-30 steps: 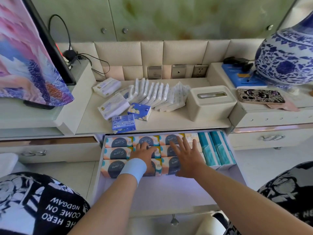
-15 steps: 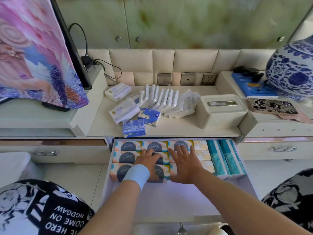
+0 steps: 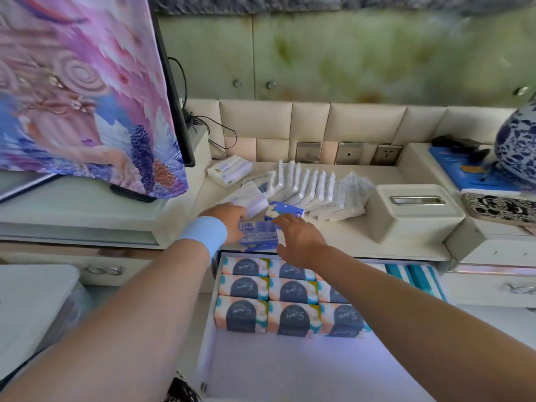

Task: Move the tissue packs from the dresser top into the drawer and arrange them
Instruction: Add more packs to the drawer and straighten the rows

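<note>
A blue tissue pack (image 3: 258,237) lies at the front edge of the dresser top (image 3: 348,240). My left hand (image 3: 227,220), with a light blue wristband, grips its left side. My right hand (image 3: 300,239) is spread against its right side. A second blue pack (image 3: 287,209) sits just behind. Farther back, white packs (image 3: 314,192) lean in a row, and two more white packs (image 3: 232,171) (image 3: 253,199) lie to the left. In the open drawer (image 3: 290,369), orange and navy packs (image 3: 293,291) fill the back in rows, with teal packs (image 3: 417,278) at the right.
A cream tissue box (image 3: 412,214) stands right of the white packs. A screen draped in patterned cloth (image 3: 87,97) rises on the left. On the raised right shelf are a blue-and-white vase (image 3: 519,146), a blue box and a patterned pouch (image 3: 499,206). Wall sockets (image 3: 349,153) line the back.
Both hands have left the packs in the drawer and risen to the blue pack on the dresser's front edge. The head view has moved in closer.
</note>
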